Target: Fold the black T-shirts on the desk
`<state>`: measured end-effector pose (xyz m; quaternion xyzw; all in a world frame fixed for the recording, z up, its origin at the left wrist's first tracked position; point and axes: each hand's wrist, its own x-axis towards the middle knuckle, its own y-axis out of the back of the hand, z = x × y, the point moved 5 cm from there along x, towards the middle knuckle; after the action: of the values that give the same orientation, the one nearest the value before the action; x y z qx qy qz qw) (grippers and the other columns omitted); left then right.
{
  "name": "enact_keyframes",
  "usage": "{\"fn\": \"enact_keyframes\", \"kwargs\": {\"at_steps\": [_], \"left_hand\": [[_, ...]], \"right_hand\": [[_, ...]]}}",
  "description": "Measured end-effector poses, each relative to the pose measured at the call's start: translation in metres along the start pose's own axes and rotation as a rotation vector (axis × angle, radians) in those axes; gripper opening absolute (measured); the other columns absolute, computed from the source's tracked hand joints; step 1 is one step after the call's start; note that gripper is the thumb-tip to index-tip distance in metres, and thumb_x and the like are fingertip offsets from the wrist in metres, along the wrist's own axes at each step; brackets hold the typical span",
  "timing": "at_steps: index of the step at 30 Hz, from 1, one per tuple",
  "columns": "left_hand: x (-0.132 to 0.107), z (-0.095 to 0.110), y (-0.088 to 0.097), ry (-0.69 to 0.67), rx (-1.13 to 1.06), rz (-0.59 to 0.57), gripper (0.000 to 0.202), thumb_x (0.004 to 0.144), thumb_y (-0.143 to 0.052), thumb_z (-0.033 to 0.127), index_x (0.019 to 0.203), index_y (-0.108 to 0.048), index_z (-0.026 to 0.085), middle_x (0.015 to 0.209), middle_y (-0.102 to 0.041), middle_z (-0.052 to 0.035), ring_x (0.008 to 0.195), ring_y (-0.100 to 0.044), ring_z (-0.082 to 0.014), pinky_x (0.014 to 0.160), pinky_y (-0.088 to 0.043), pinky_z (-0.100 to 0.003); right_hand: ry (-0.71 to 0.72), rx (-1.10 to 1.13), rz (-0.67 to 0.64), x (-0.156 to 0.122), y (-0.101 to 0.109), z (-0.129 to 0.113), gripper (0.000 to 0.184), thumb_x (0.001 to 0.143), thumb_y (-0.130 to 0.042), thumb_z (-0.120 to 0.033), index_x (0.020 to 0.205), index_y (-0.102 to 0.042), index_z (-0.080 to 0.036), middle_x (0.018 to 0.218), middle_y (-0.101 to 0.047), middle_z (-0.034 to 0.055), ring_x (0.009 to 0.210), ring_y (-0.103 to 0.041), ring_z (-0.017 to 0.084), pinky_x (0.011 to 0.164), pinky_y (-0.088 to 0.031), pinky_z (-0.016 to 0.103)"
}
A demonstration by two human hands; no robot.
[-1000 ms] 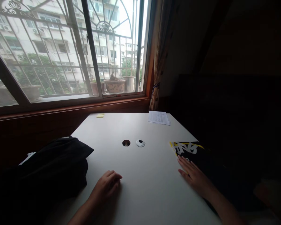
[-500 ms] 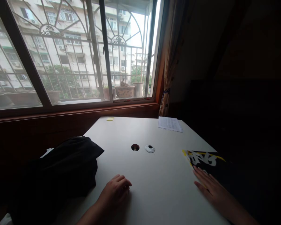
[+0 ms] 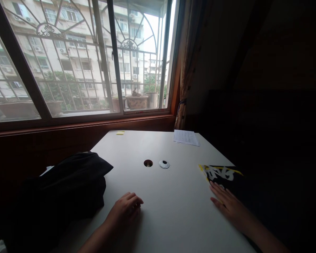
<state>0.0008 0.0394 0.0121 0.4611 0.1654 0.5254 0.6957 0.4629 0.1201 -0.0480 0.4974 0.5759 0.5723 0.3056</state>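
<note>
My right hand (image 3: 228, 203) lies flat with its fingers stretched out, over the near left edge of a black piece with large grey lettering and a yellow border (image 3: 228, 173), probably cloth. Most of that piece fades into shadow on the right. On the white table, my left hand (image 3: 126, 208) rests with its fingers curled in loosely; I see nothing in them, though the palm is hidden. A heap of black cloth (image 3: 76, 189) lies to the left of it, at the table's left side.
Beyond my hands, the white table (image 3: 168, 200) has a round cable hole (image 3: 148, 163) with its loose white cover (image 3: 164, 164) beside it. Printed sheets (image 3: 186, 137) and a yellow sticky note (image 3: 120, 133) lie at the far edge, below a barred window (image 3: 94, 59) and a curtain (image 3: 183, 88).
The whole view has shifted slightly, so everything sits a little further left and higher in the picture. Both hands keep their pose and place on the table.
</note>
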Motion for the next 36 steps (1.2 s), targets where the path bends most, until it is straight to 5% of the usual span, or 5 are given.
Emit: {"fn": "enact_keyframes", "kwargs": {"at_steps": [11, 28, 32, 36], "left_hand": [[0.000, -0.004, -0.003, -0.039, 0.016, -0.019, 0.025, 0.093, -0.048, 0.016, 0.104, -0.068, 0.024, 0.097, -0.070, -0.0052, 0.088, -0.064, -0.0226, 0.075, -0.050, -0.032], [0.000, -0.003, 0.004, -0.071, 0.057, 0.054, 0.024, 0.095, -0.047, 0.015, 0.104, -0.068, 0.024, 0.095, -0.070, -0.0043, 0.083, -0.066, -0.0199, 0.070, -0.052, -0.028], [-0.002, 0.004, 0.031, -0.108, 0.189, 0.200, 0.025, 0.100, -0.045, 0.017, 0.112, -0.065, 0.026, 0.101, -0.068, -0.0051, 0.091, -0.065, -0.0215, 0.076, -0.053, -0.032], [-0.015, 0.013, 0.086, -0.107, 0.445, 0.585, 0.032, 0.099, -0.055, 0.023, 0.130, -0.058, 0.028, 0.128, -0.061, -0.0087, 0.119, -0.058, -0.0288, 0.100, -0.049, -0.046]], "right_hand": [[0.044, -0.013, -0.162, -0.003, 0.022, -0.050, 0.068, 0.101, -0.035, -0.061, 0.158, -0.032, -0.023, 0.163, -0.027, 0.0066, 0.151, -0.023, 0.030, 0.123, -0.023, 0.057], [0.109, 0.093, -0.021, -0.002, 0.024, -0.048, 0.063, 0.102, -0.041, -0.055, 0.154, -0.042, -0.019, 0.158, -0.039, 0.0096, 0.147, -0.035, 0.029, 0.121, -0.033, 0.051], [0.096, 0.139, 0.018, -0.002, 0.025, -0.045, 0.065, 0.103, -0.039, -0.056, 0.152, -0.043, -0.015, 0.157, -0.041, 0.0116, 0.147, -0.035, 0.028, 0.122, -0.032, 0.050], [0.098, 0.155, 0.056, -0.002, 0.026, -0.045, 0.063, 0.103, -0.039, -0.056, 0.151, -0.045, -0.016, 0.156, -0.045, 0.0116, 0.146, -0.037, 0.027, 0.122, -0.033, 0.048]]}}
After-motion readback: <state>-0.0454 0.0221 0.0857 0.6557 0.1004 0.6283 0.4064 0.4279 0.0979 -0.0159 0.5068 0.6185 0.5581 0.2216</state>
